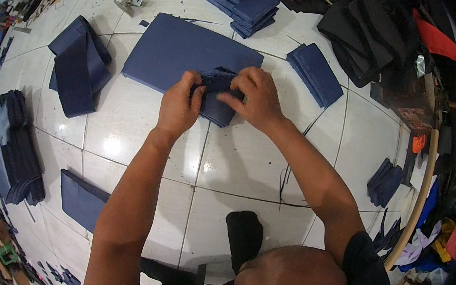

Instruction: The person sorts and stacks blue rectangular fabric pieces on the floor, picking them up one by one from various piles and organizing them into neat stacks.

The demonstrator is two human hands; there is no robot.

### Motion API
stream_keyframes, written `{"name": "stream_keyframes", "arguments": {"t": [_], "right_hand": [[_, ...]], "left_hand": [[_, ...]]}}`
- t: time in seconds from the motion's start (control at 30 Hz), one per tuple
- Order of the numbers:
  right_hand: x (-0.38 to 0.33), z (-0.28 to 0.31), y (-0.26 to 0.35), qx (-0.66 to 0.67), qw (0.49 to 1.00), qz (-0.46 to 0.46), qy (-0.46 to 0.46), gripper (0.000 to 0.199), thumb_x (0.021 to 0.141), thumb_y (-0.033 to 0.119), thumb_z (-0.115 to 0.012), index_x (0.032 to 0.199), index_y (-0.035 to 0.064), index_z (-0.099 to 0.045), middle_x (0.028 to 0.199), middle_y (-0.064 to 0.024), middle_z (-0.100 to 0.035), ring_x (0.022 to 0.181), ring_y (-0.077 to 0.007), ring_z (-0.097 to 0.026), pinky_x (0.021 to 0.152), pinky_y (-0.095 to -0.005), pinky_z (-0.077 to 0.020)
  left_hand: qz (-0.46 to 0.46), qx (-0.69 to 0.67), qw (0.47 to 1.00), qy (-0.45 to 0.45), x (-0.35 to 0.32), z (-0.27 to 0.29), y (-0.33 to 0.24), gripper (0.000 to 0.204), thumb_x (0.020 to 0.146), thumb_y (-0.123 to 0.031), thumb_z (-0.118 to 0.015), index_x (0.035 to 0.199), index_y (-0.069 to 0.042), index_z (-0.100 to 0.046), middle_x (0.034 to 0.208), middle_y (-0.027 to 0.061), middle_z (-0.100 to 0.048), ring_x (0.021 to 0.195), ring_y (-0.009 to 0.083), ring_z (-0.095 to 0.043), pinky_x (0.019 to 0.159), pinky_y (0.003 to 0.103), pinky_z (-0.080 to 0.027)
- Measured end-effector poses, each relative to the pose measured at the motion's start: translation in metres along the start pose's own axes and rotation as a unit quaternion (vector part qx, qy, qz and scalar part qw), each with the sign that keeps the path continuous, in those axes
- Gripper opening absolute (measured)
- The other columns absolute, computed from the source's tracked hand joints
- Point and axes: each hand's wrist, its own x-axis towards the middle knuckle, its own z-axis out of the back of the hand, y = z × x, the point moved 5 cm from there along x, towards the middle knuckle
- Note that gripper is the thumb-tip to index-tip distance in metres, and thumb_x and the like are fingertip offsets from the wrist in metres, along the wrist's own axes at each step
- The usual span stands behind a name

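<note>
I see the left hand [182, 103] pinching a small navy bundle [216, 107] by its left side, the right hand [257, 99] gripping its upper right; the bundle sits between them at a large navy stack's [188, 50] near edge. Beyond, smaller navy piles [253, 7].

Navy fabric pieces [216, 111], stacked together

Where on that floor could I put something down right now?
Mostly bare white tile lies between the left forearm and right forearm, below the small navy stack, and between the left forearm and folded navy strip. Crowded: the upper right, with a black fabric pile near a taller navy stack.
</note>
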Motion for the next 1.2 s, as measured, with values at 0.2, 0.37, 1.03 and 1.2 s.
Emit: {"name": "stream_keyframes", "arguments": {"t": [0.2, 0.37, 1.03, 1.2], "right_hand": [[-0.022, -0.008, -0.005, 0.007, 0.998, 0.065, 0.02, 0.026, 0.074, 0.038, -0.08, 0.084, 0.0146, -0.075, 0.13, -0.0075, -0.053, 0.13, -0.0311, -0.039, 0.107, -0.047, -0.0315], [-0.016, -0.014, -0.004, -0.006, 0.999, 0.051, -0.014, 0.023, 0.078, 0.034, -0.079, 0.079, 0.0114, -0.074, 0.123, -0.0069, -0.054, 0.123, -0.0289, -0.043, 0.105, -0.0456, -0.0314], [-0.021, -0.003, -0.014, 0.072, 0.997, -0.017, -0.001, 0.031, 0.077, 0.035, -0.082, 0.089, 0.01, -0.07, 0.133, -0.0107, -0.05, 0.124, -0.0308, -0.047, 0.106, -0.0447, -0.0374], [-0.028, -0.016, -0.02, 0.036, 0.999, 0.008, 0.002, 0.033, 0.07, 0.037, -0.085, 0.09, 0.013, -0.073, 0.139, -0.0117, -0.048, 0.128, -0.0343, -0.044, 0.109, -0.0477, -0.0337]], "left_hand": [[0.004, 0.007, 1.0, 0.0, 0.001, -0.002, -0.002, 0.004, 0.096, -0.003, -0.052, 0.099, -0.004, -0.052, 0.09, 0.0168, -0.064, 0.084, 0.04, -0.063, 0.074, 0.045, -0.049], [-0.07, 0.028, 0.997, 0.027, 0.001, -0.001, 0.001, 0.01, 0.093, -0.001, -0.053, 0.1, -0.004, -0.059, 0.099, 0.0175, -0.065, 0.106, 0.0387, -0.062, 0.084, 0.045, -0.051], [0.047, 0.055, 0.997, -0.01, 0.005, -0.005, -0.008, 0.01, 0.095, -0.009, -0.057, 0.102, -0.005, -0.051, 0.092, 0.0177, -0.065, 0.084, 0.0391, -0.065, 0.07, 0.047, -0.05], [-0.018, 0.064, 0.998, 0.01, 0.003, -0.006, -0.005, 0.007, 0.093, -0.004, -0.055, 0.099, -0.006, -0.055, 0.094, 0.019, -0.064, 0.095, 0.0404, -0.065, 0.076, 0.048, -0.051]]}}
